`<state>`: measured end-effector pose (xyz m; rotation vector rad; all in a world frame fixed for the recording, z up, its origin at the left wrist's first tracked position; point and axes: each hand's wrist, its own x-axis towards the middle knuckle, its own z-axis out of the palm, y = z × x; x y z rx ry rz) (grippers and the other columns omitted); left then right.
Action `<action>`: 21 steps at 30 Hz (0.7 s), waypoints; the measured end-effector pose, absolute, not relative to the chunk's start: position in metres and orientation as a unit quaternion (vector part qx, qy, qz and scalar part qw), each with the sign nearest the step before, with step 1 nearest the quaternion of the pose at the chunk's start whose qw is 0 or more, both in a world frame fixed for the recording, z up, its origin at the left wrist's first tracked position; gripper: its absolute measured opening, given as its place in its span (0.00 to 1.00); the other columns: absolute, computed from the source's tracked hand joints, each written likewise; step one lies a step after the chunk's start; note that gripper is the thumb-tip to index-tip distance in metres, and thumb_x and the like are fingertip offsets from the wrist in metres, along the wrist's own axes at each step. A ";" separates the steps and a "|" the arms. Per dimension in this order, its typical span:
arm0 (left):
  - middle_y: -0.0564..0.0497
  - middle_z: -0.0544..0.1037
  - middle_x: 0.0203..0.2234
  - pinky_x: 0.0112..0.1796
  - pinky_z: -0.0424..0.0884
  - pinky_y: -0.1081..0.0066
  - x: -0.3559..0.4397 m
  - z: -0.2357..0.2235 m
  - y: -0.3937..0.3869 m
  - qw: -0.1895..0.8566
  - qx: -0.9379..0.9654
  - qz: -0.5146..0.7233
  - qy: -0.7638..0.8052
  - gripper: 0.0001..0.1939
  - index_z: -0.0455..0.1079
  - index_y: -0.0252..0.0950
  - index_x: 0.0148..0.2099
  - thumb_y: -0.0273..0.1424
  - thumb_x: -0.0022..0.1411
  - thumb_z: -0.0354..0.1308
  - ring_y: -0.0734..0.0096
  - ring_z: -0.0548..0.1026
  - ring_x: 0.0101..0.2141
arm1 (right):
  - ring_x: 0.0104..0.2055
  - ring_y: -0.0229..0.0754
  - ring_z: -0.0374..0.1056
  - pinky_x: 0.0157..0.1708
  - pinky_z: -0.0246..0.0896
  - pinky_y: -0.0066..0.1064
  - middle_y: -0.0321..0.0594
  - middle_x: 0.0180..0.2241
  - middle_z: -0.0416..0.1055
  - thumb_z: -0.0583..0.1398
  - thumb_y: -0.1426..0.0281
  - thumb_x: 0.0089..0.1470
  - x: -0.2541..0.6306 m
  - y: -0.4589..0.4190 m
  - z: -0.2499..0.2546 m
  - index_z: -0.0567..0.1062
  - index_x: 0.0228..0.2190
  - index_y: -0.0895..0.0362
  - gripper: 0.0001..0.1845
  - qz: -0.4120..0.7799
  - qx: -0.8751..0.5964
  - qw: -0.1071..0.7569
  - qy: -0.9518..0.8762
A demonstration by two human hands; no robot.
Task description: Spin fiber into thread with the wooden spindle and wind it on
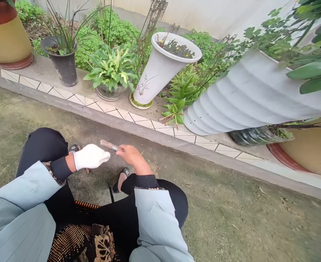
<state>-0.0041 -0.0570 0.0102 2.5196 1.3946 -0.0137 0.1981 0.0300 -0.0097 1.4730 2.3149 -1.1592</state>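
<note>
The left hand [91, 157] wore a white glove [92, 156]; the right hand [130, 154] was bare, holding a brown-handled tool [110, 145]. The sleeves [26, 189] were pale blue over black cuffs. The tall pot [160, 69] was white with a grey plant drawing; another pot [63, 65] was dark grey, and a large pot [4, 40] yellow and red.

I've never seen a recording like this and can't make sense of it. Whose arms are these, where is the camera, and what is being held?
No machine here: a person wears the camera on the head, looking down at their own hands. They crouch on a concrete path. The left hand wears a white glove. The bare right hand has its fingers around a slim tool with a wooden handle; the rest of it is hidden. Ahead, a tiled ledge carries potted plants, including a tall white pot.
</note>
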 end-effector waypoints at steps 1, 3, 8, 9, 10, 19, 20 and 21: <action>0.49 0.72 0.19 0.22 0.52 0.71 -0.005 0.009 -0.058 0.121 0.870 -0.008 0.477 0.14 0.70 0.37 0.34 0.36 0.66 0.46 0.69 0.68 0.19 | 0.30 0.38 0.64 0.29 0.52 0.29 0.39 0.27 0.71 0.61 0.64 0.52 0.197 0.027 -0.010 0.77 0.33 0.56 0.09 -0.400 0.456 0.151 0.781; 0.49 0.72 0.18 0.22 0.51 0.72 -0.009 0.007 -0.058 0.120 0.873 -0.009 0.472 0.13 0.70 0.37 0.33 0.36 0.66 0.48 0.69 0.68 0.19 | 0.27 0.36 0.64 0.27 0.53 0.27 0.37 0.25 0.70 0.62 0.66 0.51 0.193 0.022 -0.010 0.78 0.33 0.57 0.09 -0.463 0.380 0.258 0.758; 0.51 0.73 0.21 0.24 0.54 0.73 -0.019 0.006 -0.054 0.175 0.856 0.029 0.486 0.14 0.70 0.38 0.35 0.37 0.66 0.48 0.71 0.69 0.22 | 0.22 0.31 0.61 0.24 0.55 0.25 0.31 0.23 0.68 0.64 0.66 0.48 0.188 0.017 -0.003 0.78 0.35 0.58 0.12 -0.620 0.221 0.279 0.699; 0.51 0.74 0.23 0.25 0.56 0.73 -0.020 0.006 -0.052 0.205 0.844 0.045 0.493 0.14 0.70 0.38 0.35 0.38 0.66 0.48 0.71 0.70 0.23 | 0.23 0.31 0.61 0.25 0.56 0.24 0.31 0.24 0.68 0.65 0.66 0.47 0.190 0.018 0.001 0.77 0.35 0.59 0.13 -0.656 0.198 0.255 0.682; 0.51 0.75 0.24 0.26 0.58 0.74 -0.020 0.007 -0.051 0.240 0.830 0.064 0.499 0.14 0.70 0.37 0.35 0.38 0.66 0.48 0.71 0.70 0.24 | 0.23 0.31 0.61 0.25 0.57 0.24 0.31 0.24 0.69 0.65 0.65 0.46 0.193 0.020 0.006 0.77 0.35 0.59 0.14 -0.689 0.190 0.215 0.666; 0.52 0.77 0.31 0.36 0.66 0.74 -0.009 0.014 -0.052 0.442 0.746 0.110 0.486 0.18 0.72 0.35 0.38 0.39 0.68 0.44 0.72 0.71 0.30 | 0.22 0.31 0.57 0.22 0.55 0.25 0.32 0.24 0.64 0.67 0.53 0.45 0.225 0.044 0.025 0.71 0.35 0.58 0.24 -0.699 0.428 -0.365 0.442; 0.52 0.77 0.31 0.36 0.66 0.74 -0.008 0.014 -0.053 0.451 0.749 0.103 0.475 0.17 0.72 0.35 0.38 0.39 0.68 0.45 0.72 0.72 0.30 | 0.22 0.31 0.57 0.22 0.55 0.25 0.32 0.24 0.64 0.67 0.52 0.43 0.225 0.046 0.022 0.70 0.35 0.58 0.25 -0.687 0.445 -0.385 0.427; 0.51 0.77 0.32 0.36 0.66 0.75 -0.009 0.016 -0.053 0.456 0.754 0.103 0.461 0.17 0.71 0.35 0.38 0.39 0.68 0.45 0.72 0.72 0.31 | 0.22 0.31 0.57 0.22 0.56 0.26 0.32 0.24 0.63 0.67 0.51 0.42 0.224 0.048 0.019 0.70 0.34 0.58 0.26 -0.676 0.458 -0.393 0.422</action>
